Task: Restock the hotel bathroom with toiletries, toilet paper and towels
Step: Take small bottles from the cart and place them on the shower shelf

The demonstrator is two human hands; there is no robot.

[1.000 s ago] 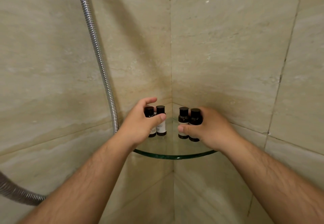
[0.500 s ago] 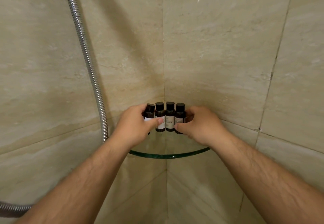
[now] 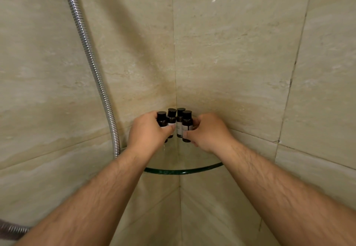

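Beige marble walls [image 3: 231, 53] meet in a corner at frame centre, with a metal shower hose [image 3: 90, 57] down the upper left. Just below centre, four dark toiletry bottles [image 3: 180, 122] stand clustered on the glass corner shelf [image 3: 183, 171]. The left hand [image 3: 148, 134] curls round the left two and the right hand [image 3: 208, 132] grips the right two

Small dark bottles with black caps [image 3: 186, 124], two separate pairs 1.0 s ago, now bunched together deeper on clear glass corner shelf [image 3: 183, 171], left hand [image 3: 148, 133] and right hand [image 3: 207, 132] converged.
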